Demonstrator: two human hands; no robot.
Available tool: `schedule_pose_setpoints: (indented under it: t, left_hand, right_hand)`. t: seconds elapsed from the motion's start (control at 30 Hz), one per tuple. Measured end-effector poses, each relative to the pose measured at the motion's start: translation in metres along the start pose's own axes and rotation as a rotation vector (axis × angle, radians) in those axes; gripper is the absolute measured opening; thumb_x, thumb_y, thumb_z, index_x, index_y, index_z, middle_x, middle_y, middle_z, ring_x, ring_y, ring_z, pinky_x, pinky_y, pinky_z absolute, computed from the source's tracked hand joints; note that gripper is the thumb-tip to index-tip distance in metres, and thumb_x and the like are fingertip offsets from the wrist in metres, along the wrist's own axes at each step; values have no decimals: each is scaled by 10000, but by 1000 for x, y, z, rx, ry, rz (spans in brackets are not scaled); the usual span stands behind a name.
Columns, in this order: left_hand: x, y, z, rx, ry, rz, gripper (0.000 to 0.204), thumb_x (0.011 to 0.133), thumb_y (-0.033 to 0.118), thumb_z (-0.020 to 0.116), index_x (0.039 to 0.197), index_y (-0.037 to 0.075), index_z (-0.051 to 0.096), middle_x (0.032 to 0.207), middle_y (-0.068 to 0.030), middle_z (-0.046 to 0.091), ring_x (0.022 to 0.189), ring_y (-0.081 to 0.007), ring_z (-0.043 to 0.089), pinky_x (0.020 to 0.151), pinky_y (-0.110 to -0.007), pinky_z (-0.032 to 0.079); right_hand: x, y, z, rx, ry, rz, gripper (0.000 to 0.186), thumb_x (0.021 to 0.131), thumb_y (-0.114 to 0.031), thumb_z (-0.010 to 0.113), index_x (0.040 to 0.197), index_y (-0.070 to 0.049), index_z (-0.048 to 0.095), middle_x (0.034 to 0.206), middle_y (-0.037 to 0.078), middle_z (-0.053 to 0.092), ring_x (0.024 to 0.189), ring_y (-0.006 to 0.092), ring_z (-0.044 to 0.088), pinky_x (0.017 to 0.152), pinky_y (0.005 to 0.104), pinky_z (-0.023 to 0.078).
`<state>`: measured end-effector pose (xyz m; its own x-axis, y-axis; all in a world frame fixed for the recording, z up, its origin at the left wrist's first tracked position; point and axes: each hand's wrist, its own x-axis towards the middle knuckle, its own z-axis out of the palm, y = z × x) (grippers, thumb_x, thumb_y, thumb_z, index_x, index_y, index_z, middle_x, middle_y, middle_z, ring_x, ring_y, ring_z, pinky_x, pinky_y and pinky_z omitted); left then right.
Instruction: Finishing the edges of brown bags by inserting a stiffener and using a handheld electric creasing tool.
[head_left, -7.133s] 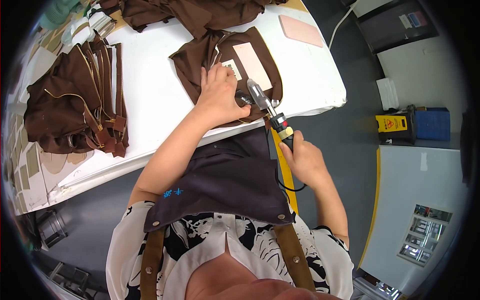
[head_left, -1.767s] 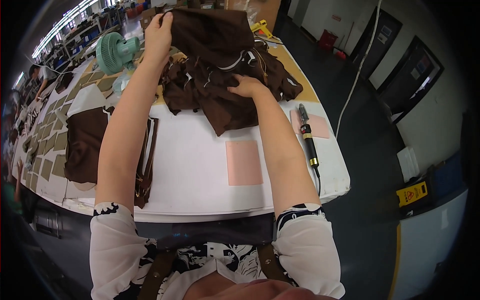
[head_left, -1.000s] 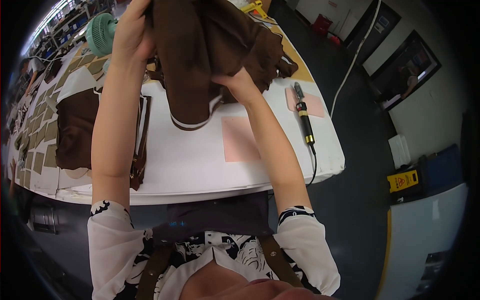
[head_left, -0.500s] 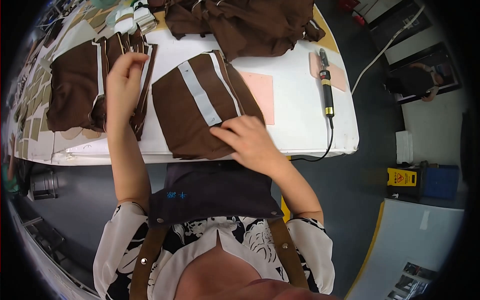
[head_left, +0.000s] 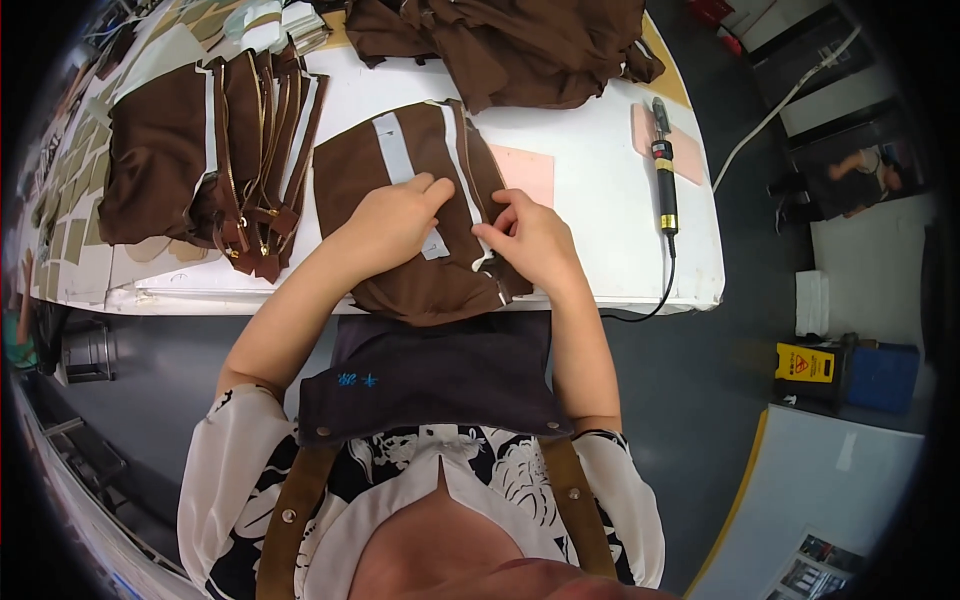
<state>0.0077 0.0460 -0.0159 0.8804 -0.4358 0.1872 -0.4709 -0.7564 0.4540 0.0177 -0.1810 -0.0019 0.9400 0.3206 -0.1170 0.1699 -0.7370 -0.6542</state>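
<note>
While both of your hands rest on the brown fabric panel with the two pale grey tape strips [head_left: 415, 215], keep the cloth flat against the white table [head_left: 590, 215] and do not let it slide toward you, because its near edge already hangs a little over the table edge. Your left hand [head_left: 392, 222] lies on the panel with the fingers loosely bent, the index finger stretched toward the grey strip; it presses more than it grips. Your right hand [head_left: 532, 240] has the fingertips drawn together at the right edge of the panel, near the white trim, and it seems to pinch the edge (I cannot tell for sure if cloth is really between the fingers). I think it works best to hold with the left palm and let only the right fingers work, in small movements, so the strips stay straight.

The panel lies at the near middle of the table, between the stack of brown pieces with zippers [head_left: 215, 160] on the left and the pink rectangular pad [head_left: 527, 175] on the right. Its long axis runs away from you, leaning slightly to the left at the far end, and the strips follow this same direction. The black and yellow hand tool with a cord [head_left: 664, 175] lies well apart, on the right.
</note>
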Motion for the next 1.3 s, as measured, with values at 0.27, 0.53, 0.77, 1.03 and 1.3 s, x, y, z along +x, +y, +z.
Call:
schedule_pose_setpoints:
  t: [0.27,0.53,0.77,1.03,1.3]
  left_hand:
    - [6,5,2,96,-34,163,480,800,27,651,1275,87,607,1096,-122,530,1062,-330,562,801,-427,524]
    - [28,10,-4,139,-99,203,177,862,201,655,981,71,673,905,-115,676,931,-318,673,758,-428,553]
    - [46,11,4,267,63,512,316,734,61,668,1047,70,627,1116,-80,576,1111,-294,527,980,-444,389]
    - [41,24,-12,247,-234,355,243,676,27,653,909,80,611,906,-101,561,922,-304,583,847,-432,403]
    - [26,15,-29,245,287,419,231,644,-6,645,858,71,599,1027,-62,619,936,-279,573,813,-405,438]
  right_hand:
    - [-7,-2,33,107,121,-189,118,801,-102,691,911,-62,701,799,100,684,809,308,648,729,430,514]
    - [0,9,22,-215,627,-284,244,820,-170,753,995,-47,635,879,133,646,849,349,625,743,433,512]
    - [-3,14,25,-171,341,-58,313,787,-211,783,929,12,615,810,210,684,802,391,668,731,477,531]
    - [-4,16,27,-235,299,-30,352,817,-338,739,840,-2,636,723,192,682,758,386,682,733,472,522]
    - [-4,28,13,-219,463,204,228,788,-238,620,750,-26,692,818,213,707,758,407,689,706,515,542]
